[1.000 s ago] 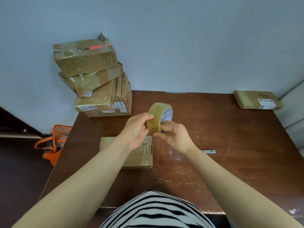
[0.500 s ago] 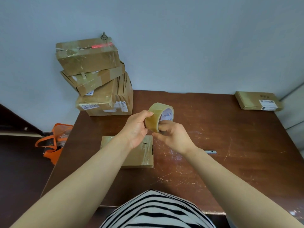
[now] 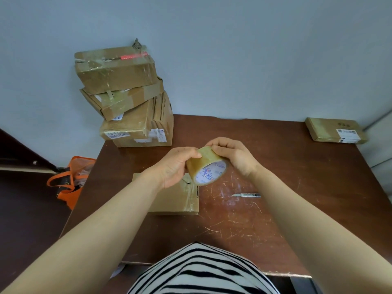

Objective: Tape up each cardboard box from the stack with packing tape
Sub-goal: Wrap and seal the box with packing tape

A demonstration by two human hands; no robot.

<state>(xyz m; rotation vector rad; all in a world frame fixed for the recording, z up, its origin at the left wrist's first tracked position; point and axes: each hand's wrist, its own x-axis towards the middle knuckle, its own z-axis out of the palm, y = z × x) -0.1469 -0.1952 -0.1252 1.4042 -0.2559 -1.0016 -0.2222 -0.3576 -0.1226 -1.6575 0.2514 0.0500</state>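
Tan and translucent, the wide roll of packing tape (image 3: 209, 164) is held above the dark brown wooden table (image 3: 286, 166), its printed core tilted toward the viewer. It is gripped by the left hand (image 3: 175, 166) and right hand (image 3: 235, 158), with fingers (image 3: 220, 145) curled on its rim (probably seeking the free end). The flat brown cardboard box (image 3: 174, 200) lies directly below, nearer the left hand.

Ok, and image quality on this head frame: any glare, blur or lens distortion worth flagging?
Head view: wide-angle bending, so the table edges splay and the stack of boxes seems to lean. There is pale glare on the scratched tabletop near the knife and sheen on the flat box tape. The left hand, right hand and tape roll are sharp. Light is soft and shadows are faint.
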